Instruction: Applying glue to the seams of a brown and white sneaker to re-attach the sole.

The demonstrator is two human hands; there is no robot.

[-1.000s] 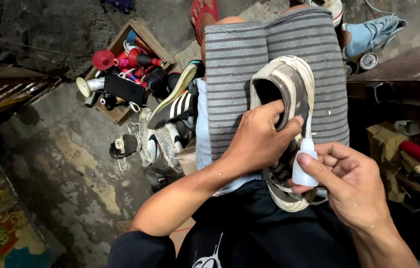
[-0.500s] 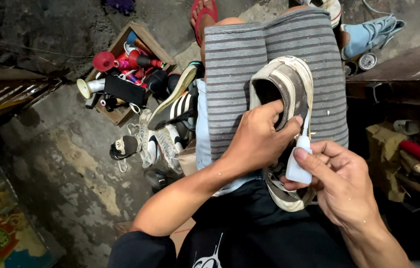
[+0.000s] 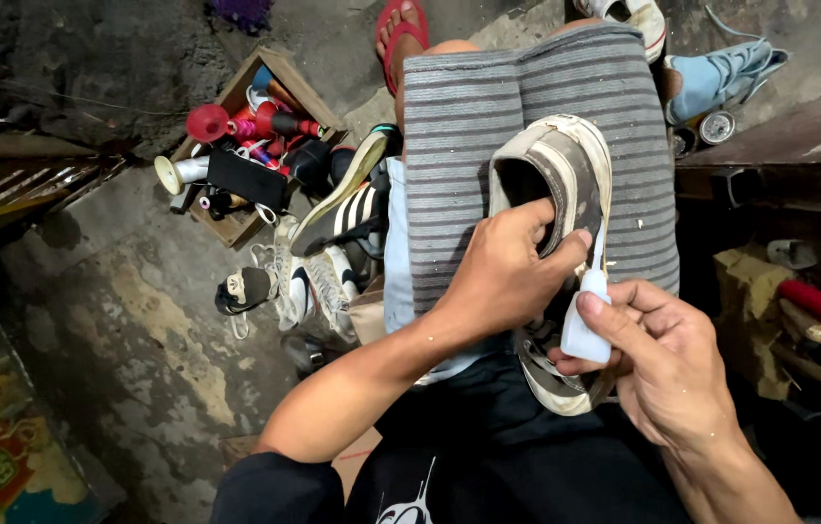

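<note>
A worn sneaker [image 3: 556, 194] is held on a striped lap cloth [image 3: 459, 136], the left hand [image 3: 502, 281] clamped on its collar. The small glue bottle [image 3: 587, 320], pinched in the right hand [image 3: 667, 374], has been brought closer, its nozzle now touching the shoe's side seam, so gluing appears underway.

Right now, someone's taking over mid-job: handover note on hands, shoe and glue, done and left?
Left hand: grips the worn shoe at its opening, fingers inside, steadying it on the striped cloth over the lap.
Right hand: holds a small white squeeze bottle, nozzle up against the shoe's right side edge.
Done: shoe positioned, nozzle at the edge; whether any glue is out cannot be told.
Left: likely run the nozzle along the edge, then press it shut.
Wooden box of thread spools and other shoes lie on the floor to the left.
</note>
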